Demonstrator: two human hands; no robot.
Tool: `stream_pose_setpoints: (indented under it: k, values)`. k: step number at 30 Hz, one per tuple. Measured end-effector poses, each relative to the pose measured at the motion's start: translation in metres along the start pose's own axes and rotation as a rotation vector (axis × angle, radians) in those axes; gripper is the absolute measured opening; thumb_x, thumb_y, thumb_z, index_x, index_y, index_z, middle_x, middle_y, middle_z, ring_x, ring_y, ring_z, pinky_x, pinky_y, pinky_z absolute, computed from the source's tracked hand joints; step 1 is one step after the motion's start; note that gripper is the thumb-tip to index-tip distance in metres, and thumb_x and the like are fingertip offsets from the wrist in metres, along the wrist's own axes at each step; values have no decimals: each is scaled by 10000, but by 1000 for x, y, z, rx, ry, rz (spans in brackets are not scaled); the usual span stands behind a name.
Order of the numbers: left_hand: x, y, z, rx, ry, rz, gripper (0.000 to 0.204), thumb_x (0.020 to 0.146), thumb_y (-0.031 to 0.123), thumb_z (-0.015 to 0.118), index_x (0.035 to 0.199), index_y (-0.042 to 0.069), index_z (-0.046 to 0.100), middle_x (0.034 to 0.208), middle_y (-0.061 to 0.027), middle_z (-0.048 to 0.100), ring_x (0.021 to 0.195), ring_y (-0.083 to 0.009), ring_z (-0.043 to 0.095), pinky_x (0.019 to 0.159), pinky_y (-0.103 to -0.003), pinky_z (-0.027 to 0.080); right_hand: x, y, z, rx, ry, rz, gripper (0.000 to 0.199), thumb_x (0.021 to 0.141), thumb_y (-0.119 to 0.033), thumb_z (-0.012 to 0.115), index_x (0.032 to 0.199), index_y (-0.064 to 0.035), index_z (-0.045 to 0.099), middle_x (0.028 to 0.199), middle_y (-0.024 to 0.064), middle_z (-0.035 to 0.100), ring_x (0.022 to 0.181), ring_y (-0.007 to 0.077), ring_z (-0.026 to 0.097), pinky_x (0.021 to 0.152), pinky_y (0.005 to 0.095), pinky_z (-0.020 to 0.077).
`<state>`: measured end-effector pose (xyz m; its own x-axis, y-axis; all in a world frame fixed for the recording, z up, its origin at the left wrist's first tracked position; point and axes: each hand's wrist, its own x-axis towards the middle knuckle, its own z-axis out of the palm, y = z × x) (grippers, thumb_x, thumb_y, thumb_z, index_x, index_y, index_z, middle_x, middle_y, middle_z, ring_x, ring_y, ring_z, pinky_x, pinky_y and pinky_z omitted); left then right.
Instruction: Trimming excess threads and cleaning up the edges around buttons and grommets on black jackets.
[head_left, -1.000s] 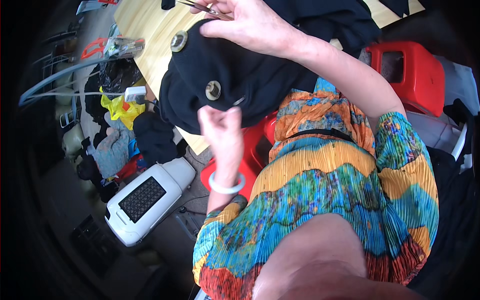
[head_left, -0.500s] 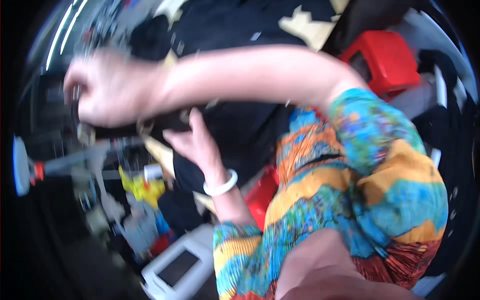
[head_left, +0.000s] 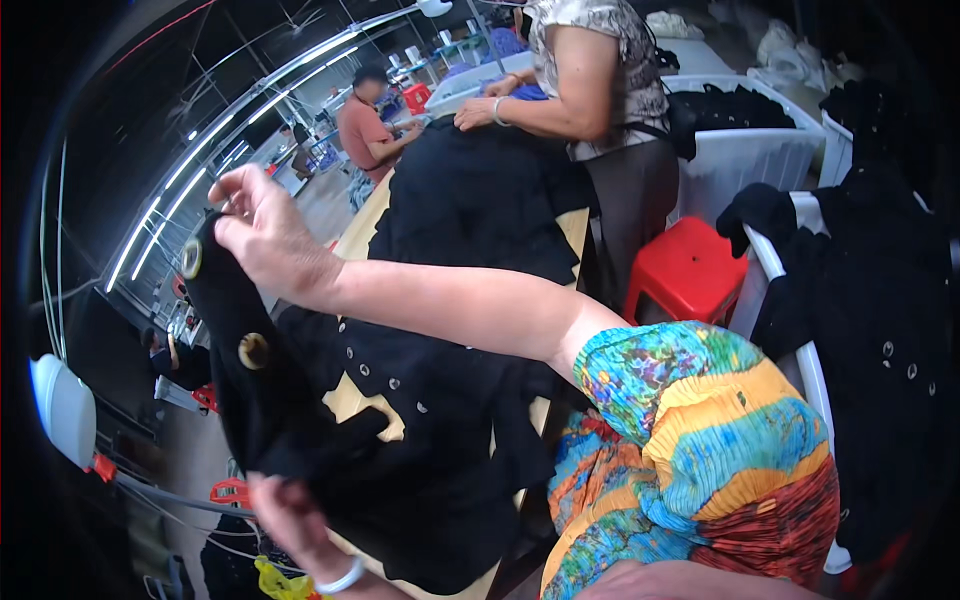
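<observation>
My right hand (head_left: 265,235) is raised at the upper left, fingers closed on the edge of a black garment (head_left: 225,310). Large brown-and-cream buttons (head_left: 254,350) show along the lifted band. The rest of that garment drapes down onto the wooden table (head_left: 365,225), where more black cloth with small shiny rings or buttons lies. My left hand (head_left: 290,515), a white bangle (head_left: 342,577) on its wrist, is beside the garment's lower edge. It is smeared by motion, so I cannot make out whether its fingers grip the cloth.
Across the table a person in a patterned top (head_left: 590,70) has both hands at another black garment (head_left: 470,190). A red stool (head_left: 690,265) stands right of the table. White bins (head_left: 745,160) and heaped black garments (head_left: 860,320) line the right. Another person (head_left: 370,130) works farther back.
The view has swung up, bringing in the far table end and co-workers. My right hand now holds the garment's buttoned band up in plain sight; my left hand appears lower down.
</observation>
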<state>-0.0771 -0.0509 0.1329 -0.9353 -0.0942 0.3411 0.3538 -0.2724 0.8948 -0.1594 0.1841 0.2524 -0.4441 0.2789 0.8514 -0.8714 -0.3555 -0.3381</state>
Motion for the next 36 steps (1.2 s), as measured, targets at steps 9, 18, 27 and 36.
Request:
stream_pose_setpoints:
  k: [9,18,27,36]
  values:
    - [-79,-11,-29,-220,-81,-212,79,712,74,432,741,43,499,786,-51,558,751,-132,537,727,-245,447,-68,20,-25,52,-309,367,240,769,-27,555,992,-13,468,905,27,493,848,89,477,782,220,398]
    - [-159,-132,-26,97,-160,-893,339,707,-51,403,1019,-24,535,906,-15,568,791,-73,514,699,-183,406,-190,109,-98,-410,-520,730,192,740,-45,567,925,-6,534,824,84,588,798,157,562,712,274,453]
    - [-126,-126,3,-85,-120,-671,327,780,-8,462,1106,-8,435,944,-31,554,857,-82,536,778,-209,429,-179,55,-70,-175,-362,981,145,777,-77,560,914,-47,523,699,-6,506,474,42,388,399,173,283]
    - [-102,-127,9,-130,19,-574,225,809,-12,454,1020,-23,533,960,-66,599,870,-106,567,811,-219,433,-212,86,-93,-777,-563,534,185,702,-57,543,885,-36,538,684,85,514,640,173,514,607,294,422]
